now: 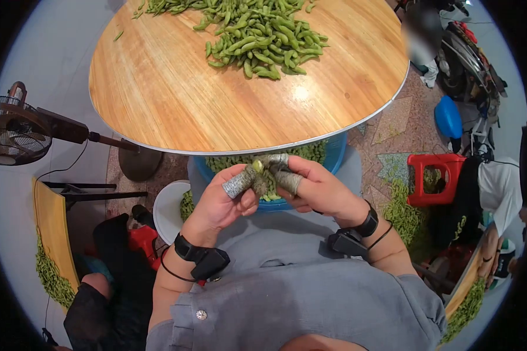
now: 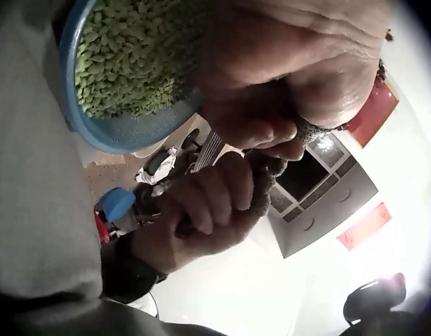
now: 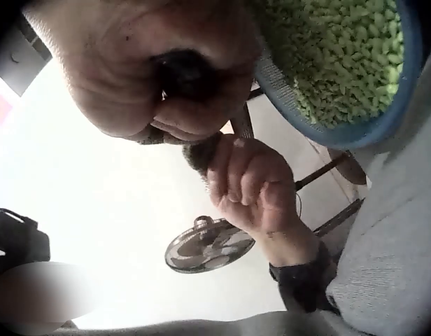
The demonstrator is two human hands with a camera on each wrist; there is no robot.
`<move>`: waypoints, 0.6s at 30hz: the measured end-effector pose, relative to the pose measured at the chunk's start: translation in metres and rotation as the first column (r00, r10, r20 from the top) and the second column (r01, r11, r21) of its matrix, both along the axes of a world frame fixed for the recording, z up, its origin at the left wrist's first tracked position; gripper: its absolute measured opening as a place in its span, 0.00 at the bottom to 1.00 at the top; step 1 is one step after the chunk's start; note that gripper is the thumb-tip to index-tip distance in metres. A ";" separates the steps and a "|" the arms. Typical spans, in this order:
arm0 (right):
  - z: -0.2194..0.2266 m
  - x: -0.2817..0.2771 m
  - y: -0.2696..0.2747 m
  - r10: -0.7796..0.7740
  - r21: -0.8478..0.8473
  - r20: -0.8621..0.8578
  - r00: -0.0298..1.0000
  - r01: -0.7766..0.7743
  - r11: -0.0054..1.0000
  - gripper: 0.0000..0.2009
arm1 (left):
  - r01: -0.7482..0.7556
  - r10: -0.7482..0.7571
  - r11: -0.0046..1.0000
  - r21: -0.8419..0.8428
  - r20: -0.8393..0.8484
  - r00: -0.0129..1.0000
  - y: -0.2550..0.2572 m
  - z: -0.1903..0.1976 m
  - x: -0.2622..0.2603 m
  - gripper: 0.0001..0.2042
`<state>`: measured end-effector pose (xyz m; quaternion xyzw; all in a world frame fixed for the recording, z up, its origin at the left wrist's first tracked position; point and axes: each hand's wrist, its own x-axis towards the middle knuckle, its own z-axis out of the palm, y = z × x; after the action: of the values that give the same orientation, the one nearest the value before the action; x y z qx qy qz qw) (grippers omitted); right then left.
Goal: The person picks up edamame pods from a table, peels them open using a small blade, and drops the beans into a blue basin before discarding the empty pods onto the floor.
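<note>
My left hand [image 1: 216,202] and right hand [image 1: 322,190] meet over the basin, just off the table's near edge. Worn grey wraps [image 1: 238,185] cover the thumbs and forefingers. Between the fingertips shows a small green bean pod [image 1: 257,166], pinched from both sides and mostly hidden by the fingers. In the left wrist view the right hand [image 2: 215,203] has its other fingers curled in; the left hand [image 3: 254,182] looks similar in the right wrist view. Below them, a blue basin [image 2: 124,138] holds many shelled green beans [image 2: 131,56].
A heap of green pods [image 1: 269,44] lies on the round wooden table [image 1: 158,88]. Left stand a fan [image 1: 20,131] and a white bucket [image 1: 167,213]. To the right are a red stool [image 1: 416,181], a blue tub [image 1: 448,117] and pods on the floor [image 1: 401,216]. Other people sit at both sides.
</note>
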<state>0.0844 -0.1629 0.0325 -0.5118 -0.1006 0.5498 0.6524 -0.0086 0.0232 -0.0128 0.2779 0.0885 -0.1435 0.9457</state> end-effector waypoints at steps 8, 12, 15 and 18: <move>-0.023 0.009 0.006 -0.084 0.033 0.174 0.981 0.080 0.996 0.07 | 0.084 -0.116 0.753 0.653 0.007 0.993 -0.014 0.015 0.003 0.07; -0.035 0.002 0.007 -0.123 0.032 0.273 0.954 0.118 0.992 0.08 | -0.019 -0.087 0.635 0.772 0.095 0.992 -0.018 0.013 0.001 0.08; -0.043 -0.004 0.005 -0.253 0.117 0.254 0.934 0.230 0.966 0.10 | -0.008 0.024 0.862 0.507 -0.024 0.999 -0.022 0.009 0.004 0.11; -0.045 -0.008 0.006 -0.315 0.188 0.372 0.873 0.261 0.947 0.09 | -0.004 0.023 0.989 0.151 -0.125 0.992 -0.022 0.007 0.006 0.13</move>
<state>0.0759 -0.1570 -0.0122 -0.5777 -0.1895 0.3229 0.7253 -0.0027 0.0012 -0.0062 0.3381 0.1607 -0.1471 0.9156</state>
